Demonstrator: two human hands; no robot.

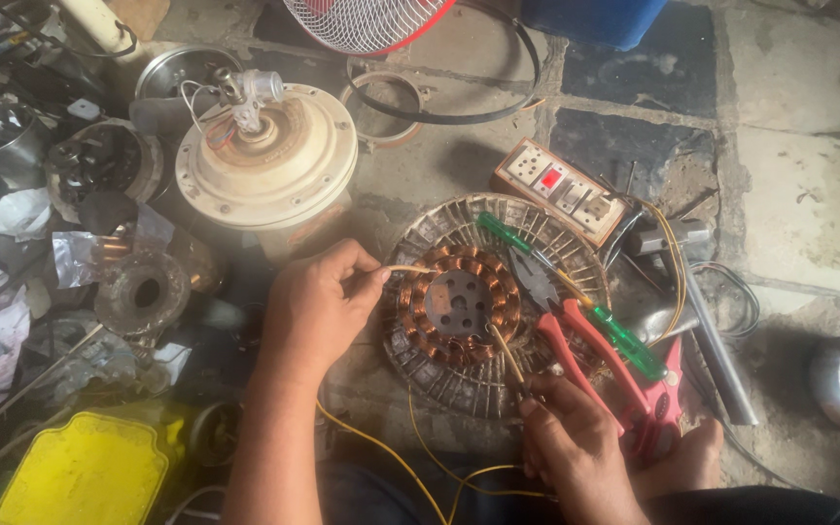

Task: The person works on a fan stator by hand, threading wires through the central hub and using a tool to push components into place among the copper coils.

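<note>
At the centre of the frame the left hand (315,309) pinches a yellow wire (408,269) at the edge of the copper-wound stator (459,303), while the right hand (568,430), lower right, grips another thin yellow lead (506,352) running into the same winding. A hard tug could snap a lead or scrape the fine copper coils. The red pliers (595,365) and green screwdriver (512,240) lying across the stator could slide and nick the winding.

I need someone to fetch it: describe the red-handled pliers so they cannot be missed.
Find the round grey metal fan motor with copper windings on the stone floor. The red-handled pliers lie across its right edge, beside the right hand. A green-handled screwdriver crosses them; only the pliers have two red handles.
</note>
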